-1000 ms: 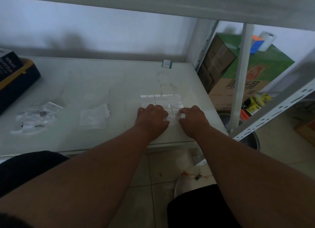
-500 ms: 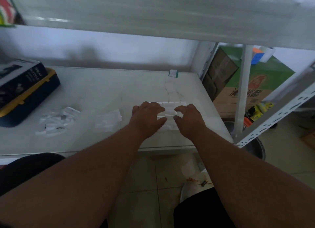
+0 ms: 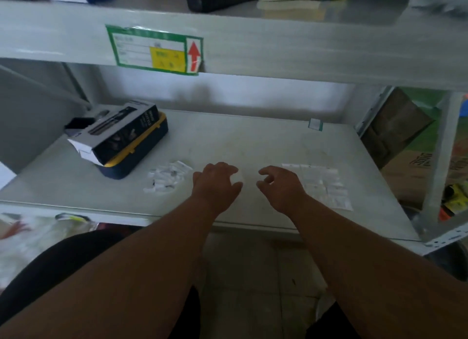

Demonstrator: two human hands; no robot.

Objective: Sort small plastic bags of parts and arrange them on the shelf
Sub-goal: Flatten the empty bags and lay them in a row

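Your left hand [image 3: 215, 184] covers a bag [image 3: 238, 178], right hand [image 3: 281, 186] loosely curled, empty, left of the grid [image 3: 319, 184]; next, add that bag.

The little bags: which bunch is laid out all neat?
The bags on the right, flat in tidy rows beside the right hand. The left pile is jumbled.

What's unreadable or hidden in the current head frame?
- Green-bordered label on the upper shelf beam: its text is blurred.
- Loose pile of small bags: the dark parts inside are too small to identify.
- Left hand: it covers a pale bag; only an edge shows, grip unclear.
- Arranged grid of bags: contents washed out, near-left corner behind the right hand.
- Top shelf items: cut off by the frame edge.
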